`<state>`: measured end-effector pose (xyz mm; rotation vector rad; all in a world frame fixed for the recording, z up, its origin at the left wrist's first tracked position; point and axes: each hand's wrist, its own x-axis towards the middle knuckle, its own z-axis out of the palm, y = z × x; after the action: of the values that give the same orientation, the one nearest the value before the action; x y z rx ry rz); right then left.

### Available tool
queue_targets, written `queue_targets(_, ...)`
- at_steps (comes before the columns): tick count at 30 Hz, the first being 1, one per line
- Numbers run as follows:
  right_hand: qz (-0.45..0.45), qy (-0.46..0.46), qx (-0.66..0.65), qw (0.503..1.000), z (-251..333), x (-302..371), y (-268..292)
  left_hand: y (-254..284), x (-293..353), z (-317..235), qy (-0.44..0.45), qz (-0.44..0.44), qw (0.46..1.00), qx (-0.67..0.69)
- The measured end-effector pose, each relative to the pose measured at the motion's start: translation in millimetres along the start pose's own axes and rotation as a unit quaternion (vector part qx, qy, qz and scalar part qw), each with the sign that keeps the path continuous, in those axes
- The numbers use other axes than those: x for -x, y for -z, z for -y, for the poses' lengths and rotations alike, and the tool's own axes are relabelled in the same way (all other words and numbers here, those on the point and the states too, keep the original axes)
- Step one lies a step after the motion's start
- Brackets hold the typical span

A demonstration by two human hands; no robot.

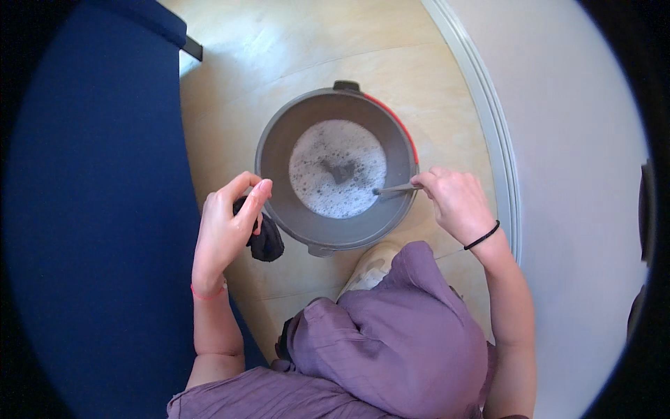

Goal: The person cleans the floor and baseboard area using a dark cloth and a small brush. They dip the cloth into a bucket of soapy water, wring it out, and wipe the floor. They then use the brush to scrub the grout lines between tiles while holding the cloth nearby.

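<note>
A blue piece of furniture (98,209) with a dark leg (193,49) fills the left. Pale flooring (279,42) lies between it and ridged trim (497,133) at right.

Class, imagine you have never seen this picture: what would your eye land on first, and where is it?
First comes the grey bucket near the centre, with white, foamy liquid inside. Next are the hands: the left hand at its lower left with a dark cloth, the right hand at its right, pinching a slim grey tool. A dark blue piece of furniture fills the left side.
</note>
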<state>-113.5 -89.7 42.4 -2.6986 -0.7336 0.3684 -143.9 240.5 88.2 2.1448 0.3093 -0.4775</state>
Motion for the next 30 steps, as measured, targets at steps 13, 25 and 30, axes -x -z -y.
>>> queue_targets(13,-0.164,0.023,-0.124,0.978,-49,73,14,-61,11,-80,-0.129,0.037,0.991,0.022)
queue_targets(25,-0.174,-0.374,-0.381,0.827,-139,315,68,-171,-27,-168,-0.193,0.294,0.936,0.008)
queue_targets(30,-0.118,-0.518,-0.361,0.767,-87,480,-18,-237,-52,-192,-0.25,0.369,0.895,-0.008)
